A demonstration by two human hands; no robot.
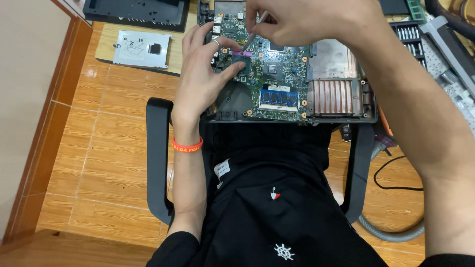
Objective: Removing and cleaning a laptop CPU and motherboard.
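left hand (203, 74) is pressing its thumb on the small chip (242, 63) to steady the green laptop board (277, 79) sitting on the surface edge, while right hand (297, 20) is pinching a thin metal tool (255, 32), fingers clamped on it, tip angling toward the chip

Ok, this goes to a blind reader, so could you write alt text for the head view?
Seen from above, a seated person's left hand steadies the chip on an opened laptop's circuit board while the right hand holds a thin tool to it. A bit set lies at right.
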